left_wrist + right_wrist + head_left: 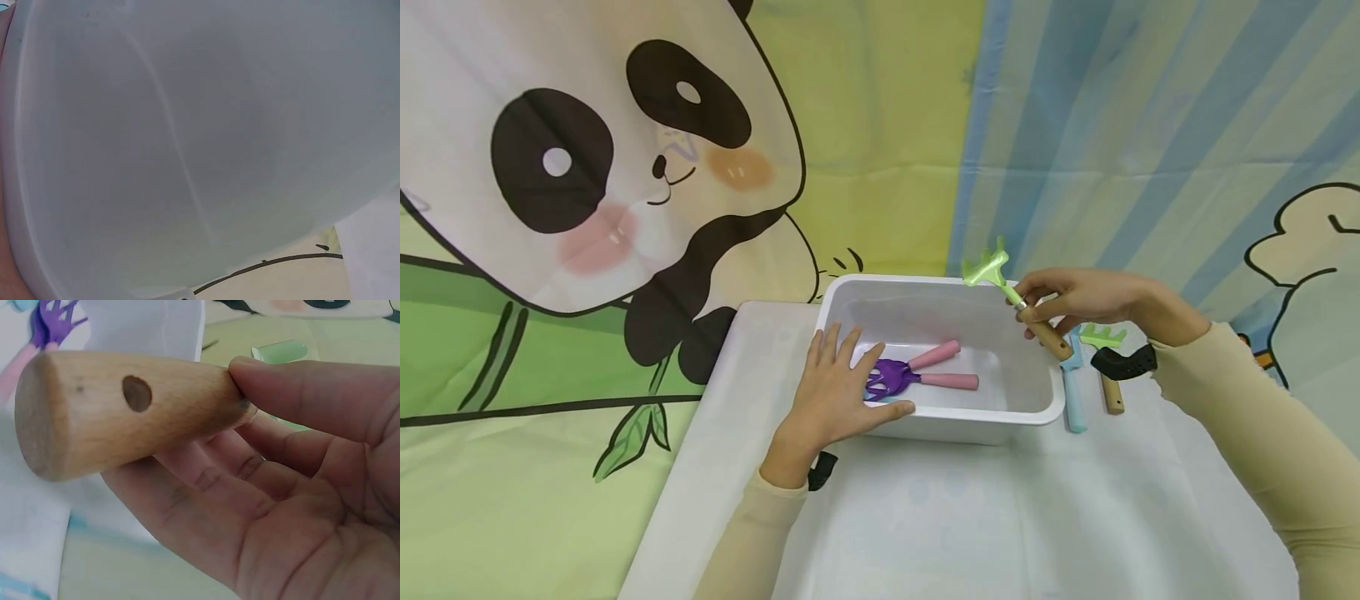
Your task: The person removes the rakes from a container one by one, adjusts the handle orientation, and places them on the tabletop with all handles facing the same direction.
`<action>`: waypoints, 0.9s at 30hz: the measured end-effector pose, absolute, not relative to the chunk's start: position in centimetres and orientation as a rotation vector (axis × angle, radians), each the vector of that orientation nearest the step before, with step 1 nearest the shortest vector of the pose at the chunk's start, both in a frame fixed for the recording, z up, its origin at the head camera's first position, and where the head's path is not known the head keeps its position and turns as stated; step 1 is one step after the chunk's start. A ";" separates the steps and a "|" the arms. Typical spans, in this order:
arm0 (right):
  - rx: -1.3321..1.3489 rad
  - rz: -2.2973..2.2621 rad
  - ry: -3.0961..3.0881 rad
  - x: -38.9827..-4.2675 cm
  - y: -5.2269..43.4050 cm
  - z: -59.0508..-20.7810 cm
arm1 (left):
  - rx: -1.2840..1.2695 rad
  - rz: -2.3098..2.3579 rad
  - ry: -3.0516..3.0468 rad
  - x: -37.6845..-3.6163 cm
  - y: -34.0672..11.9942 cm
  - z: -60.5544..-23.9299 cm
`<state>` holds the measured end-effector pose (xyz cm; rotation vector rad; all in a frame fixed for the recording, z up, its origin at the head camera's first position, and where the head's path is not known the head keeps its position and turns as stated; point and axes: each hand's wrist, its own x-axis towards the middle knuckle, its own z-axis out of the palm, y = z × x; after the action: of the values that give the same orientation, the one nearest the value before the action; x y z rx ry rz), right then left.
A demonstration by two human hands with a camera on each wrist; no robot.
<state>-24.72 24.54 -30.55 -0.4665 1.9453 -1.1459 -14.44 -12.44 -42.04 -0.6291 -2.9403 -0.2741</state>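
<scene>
1. Your right hand (1078,298) reaches in from the right, forearm raised, and pinches the green rake (1017,302) by its wooden handle between thumb and fingers.
2. You hold the rake tilted over the far right corner of the white bin (1037,400), head up and away from you.
3. Your left hand (835,396) lies flat on the bin's near left rim, fingers straight and spread, thumb along the edge.
4. Two purple tools (917,373) with pink handles lie inside the bin.
5. A blue tool (1073,392) and a second green rake (1107,367) lie on the table (970,517), right of the bin.
</scene>
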 end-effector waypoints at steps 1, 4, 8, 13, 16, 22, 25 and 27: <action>-0.469 -1.157 1.949 -24.6 25.2 -30.6 | -0.631 -0.272 -2.941 -14.4 -12.4 -42.0; -0.453 -1.186 1.961 -24.1 27.0 -30.9 | -0.630 -0.275 -2.945 -14.4 -12.3 -42.0; -0.431 -1.225 1.981 -23.5 29.8 -32.0 | -0.627 -0.271 -2.942 -14.4 -12.3 -42.1; -0.393 -1.272 2.031 -22.4 33.8 -34.0 | -0.636 -0.277 -2.934 -14.5 -12.2 -42.0; -0.353 -1.303 2.048 -21.8 36.3 -35.4 | -0.633 -0.281 -2.934 -14.5 -12.2 -42.0; -0.242 -1.372 2.050 -21.0 40.9 -38.6 | -0.620 -0.256 -2.937 -14.4 -12.4 -42.1; -0.160 -1.393 2.051 -20.7 42.8 -40.0 | -0.622 -0.246 -2.939 -14.4 -12.4 -42.1; -0.097 -1.405 2.051 -20.4 43.8 -40.9 | -0.624 -0.246 -2.945 -14.4 -12.4 -42.1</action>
<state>-20.43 43.83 -40.94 -0.0966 2.0506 -1.4051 -14.41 -12.37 -42.10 -0.6240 -2.9448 -0.2457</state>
